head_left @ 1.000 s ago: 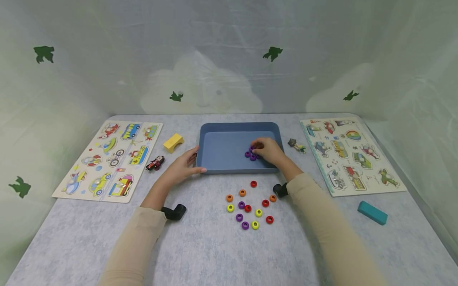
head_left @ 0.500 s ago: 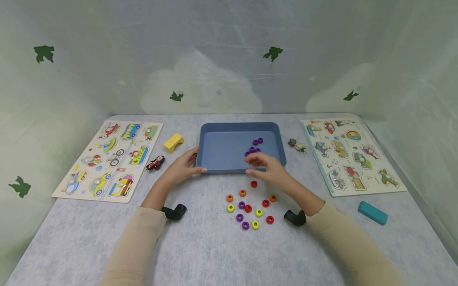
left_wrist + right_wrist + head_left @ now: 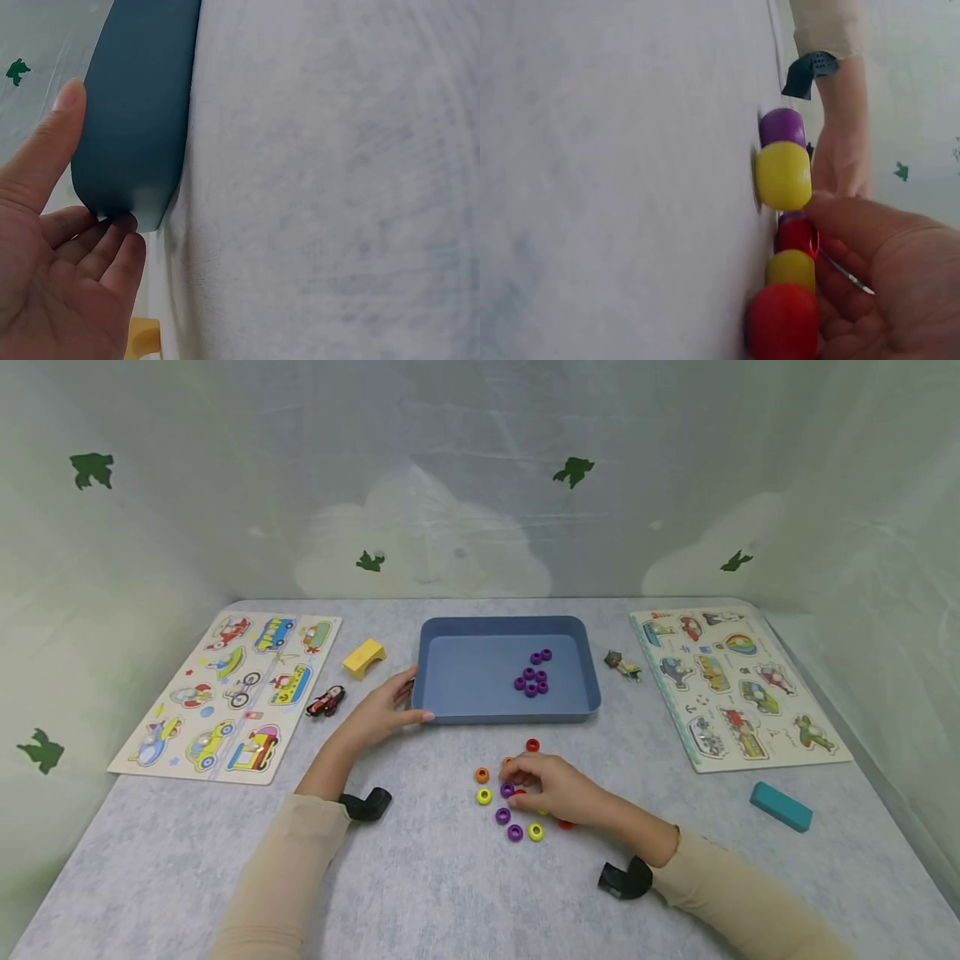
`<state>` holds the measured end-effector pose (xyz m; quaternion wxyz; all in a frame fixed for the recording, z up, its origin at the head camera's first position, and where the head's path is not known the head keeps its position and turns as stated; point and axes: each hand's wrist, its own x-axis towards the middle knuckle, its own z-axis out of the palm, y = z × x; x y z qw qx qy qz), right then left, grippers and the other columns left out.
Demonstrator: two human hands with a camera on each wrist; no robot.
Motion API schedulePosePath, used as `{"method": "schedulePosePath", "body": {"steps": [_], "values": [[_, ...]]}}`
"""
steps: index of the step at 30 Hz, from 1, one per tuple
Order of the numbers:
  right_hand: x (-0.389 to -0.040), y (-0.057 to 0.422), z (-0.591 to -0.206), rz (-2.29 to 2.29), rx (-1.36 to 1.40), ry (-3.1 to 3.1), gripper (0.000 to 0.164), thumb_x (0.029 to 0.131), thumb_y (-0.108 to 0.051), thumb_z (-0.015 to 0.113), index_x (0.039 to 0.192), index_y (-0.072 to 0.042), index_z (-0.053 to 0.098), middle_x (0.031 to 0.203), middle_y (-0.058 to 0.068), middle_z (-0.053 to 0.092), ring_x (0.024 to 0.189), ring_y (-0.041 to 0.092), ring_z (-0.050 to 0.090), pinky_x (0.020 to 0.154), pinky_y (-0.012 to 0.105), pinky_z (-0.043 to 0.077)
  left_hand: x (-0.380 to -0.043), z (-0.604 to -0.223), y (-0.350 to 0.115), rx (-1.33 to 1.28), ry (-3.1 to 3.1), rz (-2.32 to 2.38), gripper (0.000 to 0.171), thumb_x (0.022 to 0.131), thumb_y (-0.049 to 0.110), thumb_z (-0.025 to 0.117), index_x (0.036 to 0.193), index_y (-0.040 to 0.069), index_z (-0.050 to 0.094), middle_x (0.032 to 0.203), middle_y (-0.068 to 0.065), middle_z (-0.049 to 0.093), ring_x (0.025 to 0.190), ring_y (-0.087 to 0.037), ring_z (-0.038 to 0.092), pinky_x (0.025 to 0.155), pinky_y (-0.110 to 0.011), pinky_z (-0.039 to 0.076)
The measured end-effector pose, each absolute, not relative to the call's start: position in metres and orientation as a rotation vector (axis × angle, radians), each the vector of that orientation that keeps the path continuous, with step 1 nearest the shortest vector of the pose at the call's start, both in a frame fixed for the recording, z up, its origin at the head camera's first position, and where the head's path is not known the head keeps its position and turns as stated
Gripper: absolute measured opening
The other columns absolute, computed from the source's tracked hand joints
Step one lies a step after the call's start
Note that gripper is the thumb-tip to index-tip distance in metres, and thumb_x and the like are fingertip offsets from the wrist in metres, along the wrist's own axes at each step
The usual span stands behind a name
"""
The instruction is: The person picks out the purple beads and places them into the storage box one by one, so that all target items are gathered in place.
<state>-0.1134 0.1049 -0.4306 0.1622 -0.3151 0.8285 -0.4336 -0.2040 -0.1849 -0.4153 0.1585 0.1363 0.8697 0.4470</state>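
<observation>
My left hand (image 3: 381,710) holds the blue tray (image 3: 450,668) at its near left corner. The thumb lies at the front rim and the bent fingers touch the left side, as the left wrist view shows. Several purple beads (image 3: 530,674) lie inside the tray, right of its middle. In front of it, my right hand (image 3: 558,792) is low over loose beads, thumb and index finger parted on either side of a purple bead (image 3: 507,790). Around it are a yellow bead (image 3: 784,176), a red bead (image 3: 784,322) and an orange bead (image 3: 482,775). The hand partly hides several others.
Picture puzzle boards stand flat at left (image 3: 225,693) and right (image 3: 738,685). Left of the tray are a yellow arch block (image 3: 363,657) and a small dark figure (image 3: 326,701). To its right lie another small figure (image 3: 622,666) and a teal block (image 3: 781,807).
My right hand has let go of a purple bead in the tray, drawn back over the front rim and come down among the loose beads. The left hand stays at the tray corner.
</observation>
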Motion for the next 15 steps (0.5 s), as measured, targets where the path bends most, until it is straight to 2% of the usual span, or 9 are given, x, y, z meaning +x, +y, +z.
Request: {"method": "schedulePosePath", "body": {"steps": [3, 8, 15], "values": [[-0.114, 0.103, -0.434, -1.167, -0.95, 2.422, 0.019, 0.074, -0.021, 0.062, 0.092, -0.019, 0.056, 0.087, -0.01, 0.052, 0.078, 0.002, 0.049, 0.067, 0.017, 0.044, -0.204, -0.414, -0.184, 0.391, 2.492, 1.276, 0.093, 0.064, 0.045, 0.063, 0.134, 0.014, 0.01, 0.136, -0.004, 0.011, 0.121, -0.018, 0.019, 0.098, -0.03, 0.022], [-0.113, 0.1, -0.429, -1.143, -0.918, 2.45, 0.013, 0.075, -0.018, 0.061, 0.088, -0.018, 0.058, 0.08, -0.01, 0.053, 0.072, 0.001, 0.049, 0.061, 0.016, 0.045, -0.203, -0.415, -0.185, 0.388, 2.482, 1.288, 0.093, 0.064, 0.045, 0.063, 0.134, 0.016, 0.009, 0.136, -0.004, 0.01, 0.121, -0.018, 0.018, 0.098, -0.03, 0.022], [-0.127, 0.104, -0.406, -1.313, -0.876, 2.471, 0.015, 0.076, -0.015, 0.06, 0.091, -0.015, 0.058, 0.084, -0.009, 0.054, 0.074, 0.004, 0.051, 0.065, 0.021, 0.046, -0.204, -0.415, -0.184, 0.393, 2.485, 1.286, 0.092, 0.065, 0.044, 0.063, 0.134, 0.015, 0.01, 0.136, -0.004, 0.011, 0.121, -0.019, 0.018, 0.098, -0.03, 0.022]]}}
